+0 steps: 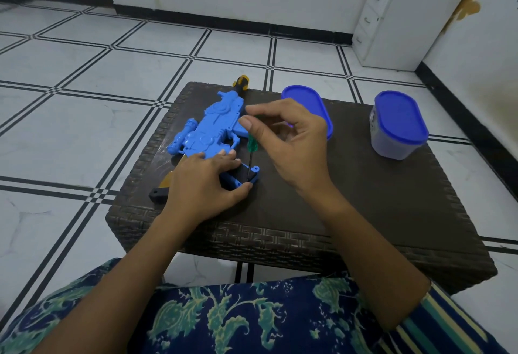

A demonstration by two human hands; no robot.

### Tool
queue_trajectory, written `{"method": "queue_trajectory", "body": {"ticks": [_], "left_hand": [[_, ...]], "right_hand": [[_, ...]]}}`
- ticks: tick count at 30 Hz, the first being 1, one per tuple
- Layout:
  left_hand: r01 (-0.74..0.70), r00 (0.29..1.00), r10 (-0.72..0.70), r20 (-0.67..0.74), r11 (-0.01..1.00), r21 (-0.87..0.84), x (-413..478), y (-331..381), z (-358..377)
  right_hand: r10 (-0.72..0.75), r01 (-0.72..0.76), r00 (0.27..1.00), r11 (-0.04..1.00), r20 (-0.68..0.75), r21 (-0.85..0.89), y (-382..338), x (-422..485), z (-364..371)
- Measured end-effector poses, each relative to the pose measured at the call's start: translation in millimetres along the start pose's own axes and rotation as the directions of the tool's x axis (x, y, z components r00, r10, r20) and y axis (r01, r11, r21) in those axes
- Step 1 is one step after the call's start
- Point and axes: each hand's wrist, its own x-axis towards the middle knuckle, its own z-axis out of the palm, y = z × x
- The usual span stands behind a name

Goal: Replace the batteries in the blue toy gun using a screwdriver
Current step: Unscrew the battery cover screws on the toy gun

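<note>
The blue toy gun (pixel 208 126) lies flat on the dark wicker table (pixel 336 208), its yellow-and-black muzzle pointing to the far edge. My left hand (pixel 201 185) presses down on the gun's grip and battery compartment (pixel 244 178). My right hand (pixel 288 137) pinches the top of a green-handled screwdriver (pixel 251 144) between thumb and fingers. The screwdriver stands nearly upright, its tip down in the open end of the compartment. I cannot see any batteries.
A blue lid (pixel 311 107) lies behind my right hand. A grey container with a blue lid (pixel 398 126) stands at the table's far right. White tiled floor surrounds the table; a white drawer cabinet (pixel 392 17) stands against the wall.
</note>
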Motion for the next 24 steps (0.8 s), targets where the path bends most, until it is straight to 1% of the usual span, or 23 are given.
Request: {"method": "queue_trajectory", "body": {"ticks": [5, 8, 11, 14, 16, 19, 21, 24], "left_hand": [[0.006, 1.0, -0.006, -0.01, 1.0, -0.01, 0.0, 0.0, 0.0], [0.005, 1.0, -0.006, -0.023, 1.0, -0.013, -0.1, -0.1, 0.3], [0.015, 1.0, -0.015, -0.004, 0.999, -0.028, -0.3, -0.5, 0.5], [0.013, 1.0, -0.013, -0.009, 1.0, -0.019, -0.6, -1.0, 1.1], [0.026, 1.0, -0.026, 0.009, 0.999, -0.02, -0.7, -0.4, 0.0], [0.041, 0.999, -0.04, 0.035, 0.999, -0.019, -1.4, 1.4, -1.5], [0.032, 0.999, -0.031, 0.021, 0.999, -0.027, -1.6, 1.5, -1.6], [0.03, 1.0, -0.029, 0.01, 0.999, -0.037, -1.1, 0.1, 0.9]], "right_hand": [[0.03, -0.031, 0.999, 0.999, 0.021, 0.023, -0.1, -3.8, 0.0], [-0.009, 0.009, 1.0, 1.0, 0.029, -0.004, -0.1, -3.3, 2.3], [-0.037, 0.037, 0.999, 0.998, 0.005, -0.051, 0.1, -0.1, 2.7], [-0.014, 0.014, 1.0, 0.998, 0.002, -0.053, 0.9, 1.5, 1.3], [-0.01, 0.011, 1.0, 0.998, 0.011, -0.056, 1.1, 1.1, 0.9], [0.033, -0.032, 0.999, 0.999, 0.015, -0.024, 0.3, -0.7, -0.2], [0.05, -0.05, 0.999, 0.999, 0.021, -0.016, -0.1, -1.7, -0.9], [0.022, -0.022, 0.999, 1.0, 0.027, -0.022, -0.7, -0.9, 1.1]]}}
